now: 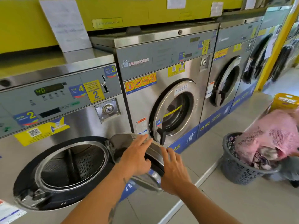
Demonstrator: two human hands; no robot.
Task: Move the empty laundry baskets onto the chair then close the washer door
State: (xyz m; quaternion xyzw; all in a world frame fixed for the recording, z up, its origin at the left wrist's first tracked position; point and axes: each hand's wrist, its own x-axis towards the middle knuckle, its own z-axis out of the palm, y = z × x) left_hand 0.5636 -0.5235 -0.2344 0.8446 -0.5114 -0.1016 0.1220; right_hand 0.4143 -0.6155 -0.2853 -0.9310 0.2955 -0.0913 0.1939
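Observation:
The left washer's drum stands open and looks empty. Its round steel washer door is swung out to the right on its hinge. My left hand grips the door's upper rim, fingers over the edge and thumb on the inner side. My right hand lies against the door's outer rim with its fingers stretched out. A dark grey laundry basket stands on the floor at the right, holding a pink mesh bag and clothes. No chair is in view.
A taller washer with its door ajar stands just right of the open one, and more machines follow along the row. A yellow packet sits at the right edge. A tiled step runs below the machines.

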